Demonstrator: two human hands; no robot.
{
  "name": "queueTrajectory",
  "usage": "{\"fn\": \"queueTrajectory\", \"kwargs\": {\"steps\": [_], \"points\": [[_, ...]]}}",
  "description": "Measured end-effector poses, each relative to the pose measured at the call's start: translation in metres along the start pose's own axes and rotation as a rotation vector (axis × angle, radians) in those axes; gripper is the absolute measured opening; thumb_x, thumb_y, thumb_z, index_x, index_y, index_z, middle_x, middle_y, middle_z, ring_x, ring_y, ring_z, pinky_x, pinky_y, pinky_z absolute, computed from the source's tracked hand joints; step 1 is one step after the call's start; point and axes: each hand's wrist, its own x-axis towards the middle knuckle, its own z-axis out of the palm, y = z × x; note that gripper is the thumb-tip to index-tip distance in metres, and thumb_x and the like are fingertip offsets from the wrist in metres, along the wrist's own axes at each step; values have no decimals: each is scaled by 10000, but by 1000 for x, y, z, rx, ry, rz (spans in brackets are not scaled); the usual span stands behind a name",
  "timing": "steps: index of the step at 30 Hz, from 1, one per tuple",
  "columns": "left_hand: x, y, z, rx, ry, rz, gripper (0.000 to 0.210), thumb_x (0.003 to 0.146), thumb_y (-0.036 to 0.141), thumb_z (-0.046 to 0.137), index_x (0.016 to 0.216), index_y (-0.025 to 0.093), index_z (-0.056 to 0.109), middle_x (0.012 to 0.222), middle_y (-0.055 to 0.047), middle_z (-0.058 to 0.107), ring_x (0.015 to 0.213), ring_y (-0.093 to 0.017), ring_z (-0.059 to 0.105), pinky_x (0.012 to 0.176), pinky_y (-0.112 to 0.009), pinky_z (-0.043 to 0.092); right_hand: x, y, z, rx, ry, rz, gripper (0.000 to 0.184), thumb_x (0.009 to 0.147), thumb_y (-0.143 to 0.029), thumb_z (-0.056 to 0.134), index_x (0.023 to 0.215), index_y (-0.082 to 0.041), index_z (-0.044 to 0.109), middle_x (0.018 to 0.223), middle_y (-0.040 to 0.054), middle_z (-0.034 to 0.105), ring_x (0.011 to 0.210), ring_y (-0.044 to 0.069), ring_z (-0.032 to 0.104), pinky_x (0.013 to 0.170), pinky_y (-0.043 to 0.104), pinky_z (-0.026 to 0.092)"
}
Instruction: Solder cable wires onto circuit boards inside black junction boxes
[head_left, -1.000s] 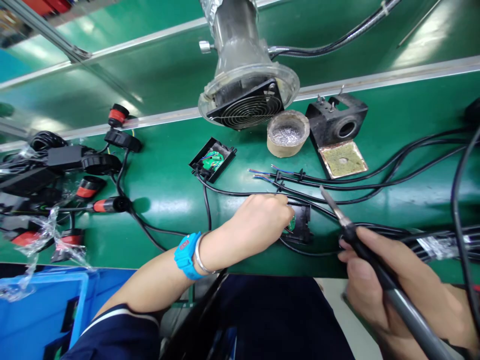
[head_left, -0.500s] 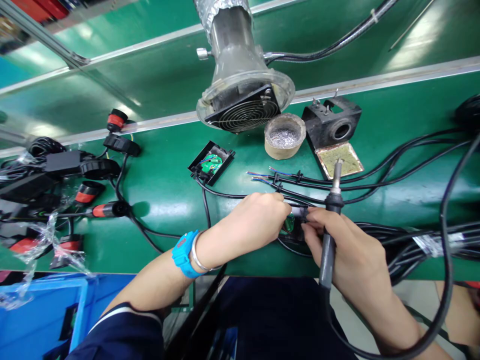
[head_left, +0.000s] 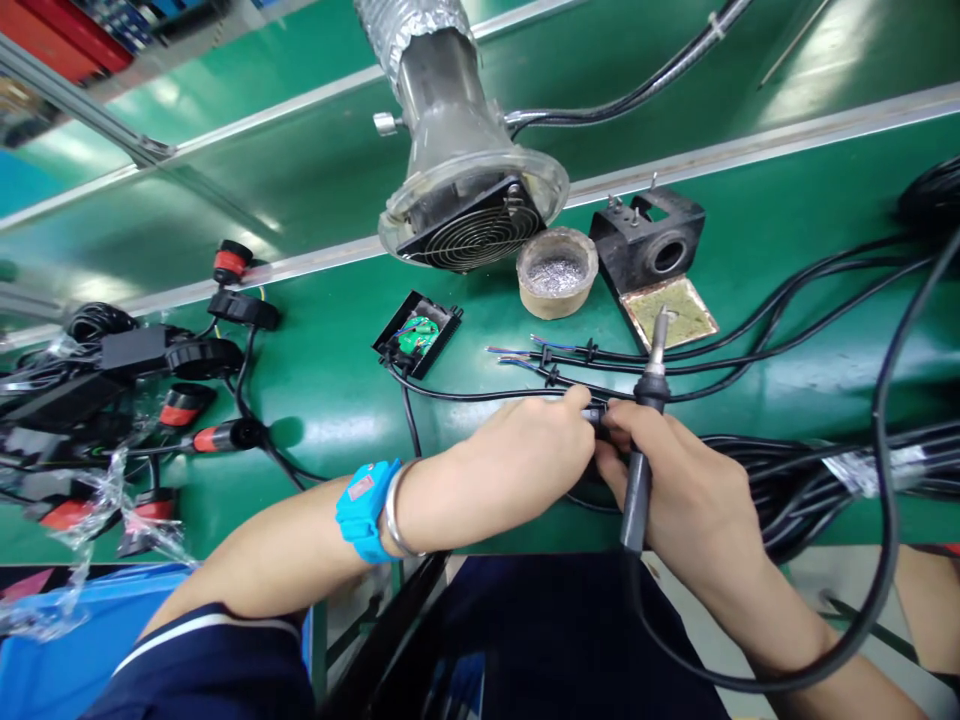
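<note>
My right hand is closed with a soldering iron lodged in it, the metal tip pointing away from me over the sponge. Its thumb and fingertips also pinch a small black housing, mostly hidden between my hands. From the other side my left hand is closed on that housing, its fingertips close to the right ones. Beyond them a second black housing lies open, with a green circuit board inside. Black cables with stripped coloured wire ends lie just past my hands.
A fume extractor hood hangs at the back. Near it stand a round solder pot and an iron stand with a sponge. Coiled cables lie right, red-black connectors left, and a blue bin below.
My left hand has shifted right, towards the right fingertips, and now covers the green board that showed in the held housing. The soldering iron stays in my right hand. The view has shifted slightly.
</note>
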Motion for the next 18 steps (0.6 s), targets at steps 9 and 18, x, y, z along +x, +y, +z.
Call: {"fn": "queueTrajectory", "kwargs": {"steps": [9,18], "points": [[-14,-16,23,-312,196,-144,220,881,91,420,1034,140,571,973,-42,552,754,-124,580,662,-238,501,6,3,6,0,7,-7,143,887,-217,524,1028,-199,508,1010,39,665,709,144,651,494,215,391],[-9,-17,24,-357,200,-158,285,848,86,489,1011,207,688,886,-9,598,697,-111,586,578,-214,432,8,3,8,2,55,-50,134,891,-202,514,1025,-195,510,1020,48,675,703,137,662,518,211,422]]}}
